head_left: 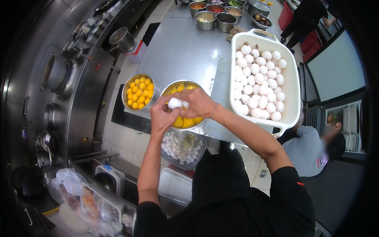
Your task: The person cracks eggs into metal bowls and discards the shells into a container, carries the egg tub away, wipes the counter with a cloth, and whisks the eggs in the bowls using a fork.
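We hold a white egg (174, 103) over a metal bowl (168, 87) with yellow yolks (180, 121) in it. The fingers of our left hand (161, 118) and right hand (196, 100) are bent in close and pinch the egg. We can't tell if its shell is split. A pot (154, 99) of round yolks is just left of the bowl. On our right, a big white tub (291, 71) of eggs (260, 79) sits on the desk (173, 43).

L grip (163, 115) & R grip (194, 100) hold white egg (174, 103) (whole/split unclear) over bowl (182, 81) w/ yolks (179, 122).
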A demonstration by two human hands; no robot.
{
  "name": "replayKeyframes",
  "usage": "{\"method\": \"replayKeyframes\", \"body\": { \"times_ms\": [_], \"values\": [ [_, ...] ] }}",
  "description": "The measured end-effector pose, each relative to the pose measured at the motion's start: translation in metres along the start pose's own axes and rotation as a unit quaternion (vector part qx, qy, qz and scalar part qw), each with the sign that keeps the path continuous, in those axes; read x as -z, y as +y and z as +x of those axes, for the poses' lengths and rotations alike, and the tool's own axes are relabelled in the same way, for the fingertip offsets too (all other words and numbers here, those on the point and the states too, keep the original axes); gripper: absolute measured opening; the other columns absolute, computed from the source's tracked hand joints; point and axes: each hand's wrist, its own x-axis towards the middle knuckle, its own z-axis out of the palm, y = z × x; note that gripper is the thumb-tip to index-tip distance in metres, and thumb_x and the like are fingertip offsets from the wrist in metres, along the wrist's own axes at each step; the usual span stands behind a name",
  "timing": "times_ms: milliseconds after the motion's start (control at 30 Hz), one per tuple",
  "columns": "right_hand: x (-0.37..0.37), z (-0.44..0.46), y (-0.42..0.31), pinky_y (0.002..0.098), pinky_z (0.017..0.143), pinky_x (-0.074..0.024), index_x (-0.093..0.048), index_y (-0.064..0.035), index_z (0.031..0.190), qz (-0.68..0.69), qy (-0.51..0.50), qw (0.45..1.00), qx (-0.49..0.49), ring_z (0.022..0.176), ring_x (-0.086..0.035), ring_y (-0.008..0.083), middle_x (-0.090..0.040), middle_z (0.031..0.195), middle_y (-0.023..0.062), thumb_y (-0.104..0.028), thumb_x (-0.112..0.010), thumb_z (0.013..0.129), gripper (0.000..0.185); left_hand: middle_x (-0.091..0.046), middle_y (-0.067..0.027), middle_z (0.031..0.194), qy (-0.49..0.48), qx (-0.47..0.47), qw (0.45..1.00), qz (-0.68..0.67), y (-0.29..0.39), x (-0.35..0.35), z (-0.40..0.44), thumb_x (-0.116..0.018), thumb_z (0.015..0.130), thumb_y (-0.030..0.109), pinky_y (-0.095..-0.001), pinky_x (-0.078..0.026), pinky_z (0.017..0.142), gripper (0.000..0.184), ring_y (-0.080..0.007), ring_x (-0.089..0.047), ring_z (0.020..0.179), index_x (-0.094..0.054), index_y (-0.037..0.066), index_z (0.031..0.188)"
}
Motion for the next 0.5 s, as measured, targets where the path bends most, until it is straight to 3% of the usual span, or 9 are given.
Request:
{"method": "replayKeyframes", "body": {
  "times_ms": [200,300,400,500],
  "values": [
    [0.000,-0.004,0.015,0.0403,0.075,-0.0573,-0.068,-0.0072,0.111,-0.008,0.041,0.999,0.033,0.079,-0.068,0.0352,-0.070,0.095,0.0178,-0.017,-0.070,0.068,0.044,-0.065,-0.0173,0.106,-0.046,-0.071,0.972,0.220,0.012,0.013,0.002,-0.066,0.070,0.004,-0.0276,-0.056,0.065,0.044,-0.0208,-0.069,0.079,-0.066,-0.005,0.114],
    [0.005,-0.003,0.013,0.0406,0.076,-0.0574,-0.070,-0.0071,0.109,-0.058,0.011,0.998,-0.011,0.080,-0.068,0.0352,-0.070,0.094,0.0177,-0.018,-0.070,0.068,0.042,-0.066,-0.0185,0.100,0.018,-0.198,0.904,0.378,0.003,0.020,-0.005,-0.068,0.070,0.005,-0.0291,-0.055,0.062,0.046,-0.0226,-0.068,0.075,-0.066,-0.005,0.114],
    [0.003,-0.006,-0.009,0.0429,0.071,-0.0561,-0.071,-0.0053,0.099,0.000,0.074,0.997,-0.022,0.074,-0.067,0.0361,-0.068,0.082,0.0195,-0.024,-0.069,0.068,0.036,-0.066,-0.0182,0.100,0.085,-0.109,0.941,0.308,0.040,0.027,-0.031,-0.070,0.071,0.006,-0.0305,-0.055,0.063,0.045,-0.0232,-0.067,0.074,-0.067,-0.004,0.114],
    [-0.015,-0.022,-0.051,0.0455,0.069,-0.0559,-0.071,-0.0039,0.094,0.036,-0.015,0.998,-0.042,0.071,-0.067,0.0380,-0.068,0.078,0.0213,-0.030,-0.071,0.069,0.037,-0.064,-0.0140,0.098,0.100,-0.020,0.943,0.316,0.049,0.054,-0.073,-0.070,0.070,0.003,-0.0263,-0.051,0.060,0.045,-0.0210,-0.064,0.072,-0.067,-0.001,0.115]
  ]
}}
